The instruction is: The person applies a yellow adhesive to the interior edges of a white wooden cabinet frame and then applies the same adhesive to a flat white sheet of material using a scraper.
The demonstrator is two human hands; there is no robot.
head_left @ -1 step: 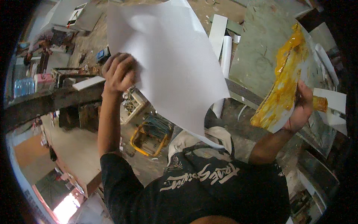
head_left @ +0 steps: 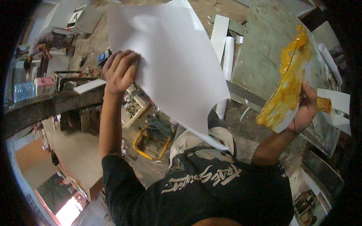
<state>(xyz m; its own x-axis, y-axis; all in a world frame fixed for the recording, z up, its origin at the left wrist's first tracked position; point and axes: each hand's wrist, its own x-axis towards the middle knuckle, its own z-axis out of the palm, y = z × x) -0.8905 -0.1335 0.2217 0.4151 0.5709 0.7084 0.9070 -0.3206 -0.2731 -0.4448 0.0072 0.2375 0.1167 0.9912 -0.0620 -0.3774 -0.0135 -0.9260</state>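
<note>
My left hand (head_left: 121, 71) is closed on the left edge of a large white sheet (head_left: 175, 56), thin and slightly curved, with a rounded notch at its lower right. The sheet hangs in front of me, its lower tip close to my shirt. At the right, my right hand (head_left: 304, 109) grips a whitish flat piece (head_left: 288, 122) by its lower right side. Thick yellow glue-like paste (head_left: 292, 60) covers much of that piece, heaped along its upper edge. The fingers behind the piece are hidden.
A greenish board (head_left: 260, 49) lies at the right, with white strips (head_left: 220, 35) beside it. Below the sheet are a yellow-framed cable reel (head_left: 152, 141) and an open box of parts (head_left: 134, 107). Another person (head_left: 43, 43) bends over at the far left, beyond a dark beam (head_left: 37, 107).
The paste-covered piece has shifted slightly right and down with my right hand. The sheet's lower right corner has moved a little left. My left hand keeps its grip.
</note>
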